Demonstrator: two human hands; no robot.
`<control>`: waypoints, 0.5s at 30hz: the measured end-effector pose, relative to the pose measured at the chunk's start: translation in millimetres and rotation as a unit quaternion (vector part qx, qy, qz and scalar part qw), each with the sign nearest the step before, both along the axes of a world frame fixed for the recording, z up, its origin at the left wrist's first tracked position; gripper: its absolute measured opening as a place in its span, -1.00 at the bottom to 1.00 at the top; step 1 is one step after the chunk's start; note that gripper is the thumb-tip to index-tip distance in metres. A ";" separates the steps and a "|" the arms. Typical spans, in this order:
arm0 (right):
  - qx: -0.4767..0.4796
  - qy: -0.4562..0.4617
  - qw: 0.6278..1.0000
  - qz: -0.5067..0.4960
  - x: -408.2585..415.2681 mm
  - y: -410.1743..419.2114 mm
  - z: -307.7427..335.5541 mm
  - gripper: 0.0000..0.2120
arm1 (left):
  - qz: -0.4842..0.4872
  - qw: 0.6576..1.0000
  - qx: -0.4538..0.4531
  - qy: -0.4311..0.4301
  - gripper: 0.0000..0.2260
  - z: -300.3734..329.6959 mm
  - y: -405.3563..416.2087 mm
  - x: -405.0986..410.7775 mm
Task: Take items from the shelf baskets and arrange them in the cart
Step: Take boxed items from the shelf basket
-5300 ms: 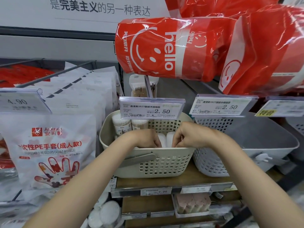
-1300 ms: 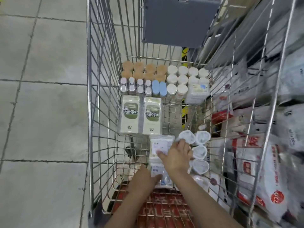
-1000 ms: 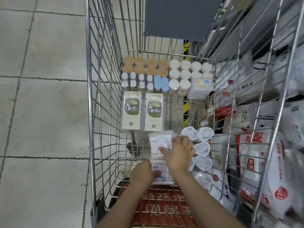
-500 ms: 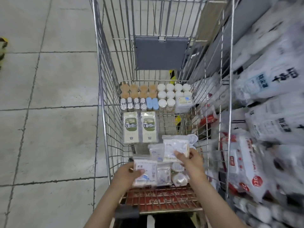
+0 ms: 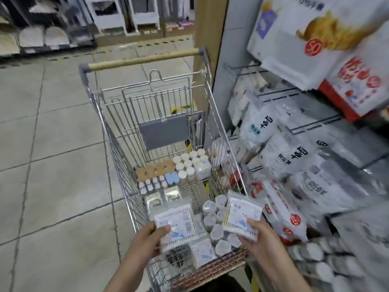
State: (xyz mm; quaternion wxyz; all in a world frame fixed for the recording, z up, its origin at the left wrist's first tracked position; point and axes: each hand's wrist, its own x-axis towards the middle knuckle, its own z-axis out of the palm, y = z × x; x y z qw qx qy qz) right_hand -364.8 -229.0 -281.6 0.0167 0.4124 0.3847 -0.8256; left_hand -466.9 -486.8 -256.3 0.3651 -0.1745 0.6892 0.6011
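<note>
Both hands grip flat clear packets of cotton swabs above the near end of the wire cart (image 5: pixel 117 148): the left hand (image 5: pixel 145 239) pinches one swab packet (image 5: pixel 175 225) at its near left corner with the thumb on top, and the right hand (image 5: pixel 259 239) curls round the near edge of a second swab packet (image 5: pixel 242 216). Below and between them, on the cart floor, lie another flat packet (image 5: pixel 203 252) and a cluster of small round wrapped tubs (image 5: pixel 216 228). Farther in stand two pale green boxes (image 5: pixel 163 197), then rows of small bottles, tan-lidded jars (image 5: pixel 155 170) and white-capped jars (image 5: pixel 189 162), while white bagged goods (image 5: pixel 280 157) crowd the shelf on the right.
</note>
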 end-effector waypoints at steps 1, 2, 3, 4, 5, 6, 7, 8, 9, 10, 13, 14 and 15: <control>-0.003 0.006 1.000 -0.021 6.3 -0.2 5.1 -0.58 | -0.006 1.000 0.003 0.008 -0.90 5.7 4.2 -2.4; -0.006 0.007 0.999 -0.042 12.8 -0.4 9.5 -0.59 | -0.013 1.000 0.005 0.021 -0.92 9.3 8.6 -4.1; -0.010 0.008 0.998 -0.063 19.9 -0.4 14.5 -0.61 | -0.022 0.999 0.004 0.031 -0.94 13.7 13.2 -4.1; -0.013 0.007 0.996 -0.086 28.4 -0.7 20.6 -0.64 | -0.028 0.999 0.005 0.036 -0.97 19.6 19.0 -2.3; -0.017 0.006 0.994 -0.112 38.8 -0.5 27.4 -0.67 | -0.030 0.999 0.010 0.039 -0.97 27.7 25.3 0.1; -0.024 0.007 0.990 -0.139 49.7 0.4 33.8 -0.71 | -0.036 0.998 0.016 0.044 -0.95 35.2 31.3 2.6; -0.033 0.012 0.986 -0.164 60.3 1.4 41.5 -0.75 | -0.046 0.998 0.021 0.047 -0.95 44.8 38.0 6.8; -0.038 0.016 0.982 -0.186 70.9 2.8 49.2 -0.77 | -0.059 0.997 0.028 0.047 -0.95 53.4 44.3 10.7; -0.038 0.019 0.978 -0.205 81.3 4.7 56.7 -0.79 | -0.073 0.995 0.039 0.049 -0.91 62.0 50.6 15.3; -0.035 0.024 0.974 -0.221 93.0 7.1 63.7 -0.80 | -0.090 0.993 0.056 0.058 -0.91 67.8 56.0 20.2; -0.011 0.042 0.964 -0.262 134.2 13.4 83.7 -0.89 | -0.125 0.986 0.081 0.081 -0.60 85.1 78.4 37.3; 0.000 0.048 0.961 -0.273 148.9 14.6 88.0 -0.89 | -0.134 0.984 0.082 0.082 -0.49 90.9 86.1 44.7; 0.012 0.056 0.957 -0.286 165.5 15.5 92.0 -0.86 | -0.148 0.982 0.086 0.086 -0.47 97.2 93.8 53.3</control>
